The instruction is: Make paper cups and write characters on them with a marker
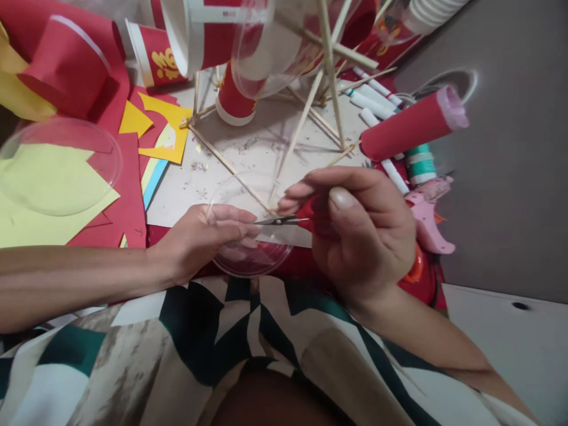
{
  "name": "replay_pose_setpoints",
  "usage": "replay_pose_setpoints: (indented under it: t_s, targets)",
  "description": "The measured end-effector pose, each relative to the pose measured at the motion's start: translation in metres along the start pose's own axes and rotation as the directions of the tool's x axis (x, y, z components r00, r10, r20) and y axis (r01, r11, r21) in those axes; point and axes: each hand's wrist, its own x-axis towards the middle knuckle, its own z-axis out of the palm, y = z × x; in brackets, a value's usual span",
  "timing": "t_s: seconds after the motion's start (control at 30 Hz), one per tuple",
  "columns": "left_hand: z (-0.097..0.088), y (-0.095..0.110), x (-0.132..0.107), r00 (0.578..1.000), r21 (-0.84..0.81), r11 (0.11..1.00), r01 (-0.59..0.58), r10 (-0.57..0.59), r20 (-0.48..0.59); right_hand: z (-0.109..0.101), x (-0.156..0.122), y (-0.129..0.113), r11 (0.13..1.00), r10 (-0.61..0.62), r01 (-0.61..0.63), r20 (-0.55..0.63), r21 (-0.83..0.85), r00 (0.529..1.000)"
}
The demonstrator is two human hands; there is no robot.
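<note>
- Workpiece location: the clear lid (248,258) is held tilted at the near edge of the white board (173,198), in front of the stick frame (296,127).
- Left hand (206,236): thumb and fingers are clamped on the lid's left side. Maintain a firm, light pinch; thin plastic will probably flex or crack if squeezed.
- Right hand (366,231): fingers are closed around the red handles of the scissors (284,220). The exact finger placement in the loops cannot be told.
- Blades: they point left across the lid, tips just beside the left fingertips. Whether the tips touch the plastic cannot be told.
- Caution: shift the left grip toward the rim, out of the blade line, before applying force.
- Work the plastic in short, controlled strokes; turn the lid rather than the wrist.
- Clearance: a stick end lies close behind the lid. Draw the work nearer the body to avoid knocking the frame.
</note>
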Motion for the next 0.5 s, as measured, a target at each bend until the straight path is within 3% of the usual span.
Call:
replay_pose_setpoints:
  t_s: [0.1,0.23,0.33,0.5]
  targets:
    - [-0.002,0.003,0.0,0.999,0.007,1.0,-0.013,0.013,0.033,-0.01,0.004,-0.01,0.96,0.021,-0.009,0.037,-0.281,0.999]
    - [-0.003,0.009,0.0,0.998,0.053,0.998,-0.034,0.031,0.055,-0.016,0.004,-0.016,0.835,0.046,0.043,0.147,-0.549,0.988]
    - [-0.004,0.011,0.003,0.999,0.095,0.995,-0.028,0.025,0.04,-0.017,0.002,-0.017,0.773,0.021,0.098,0.179,-0.626,0.984]
    - [-0.005,0.012,0.006,0.999,0.134,0.99,-0.039,0.037,0.018,-0.027,0.004,-0.015,0.776,-0.088,0.147,0.127,-0.613,0.988]
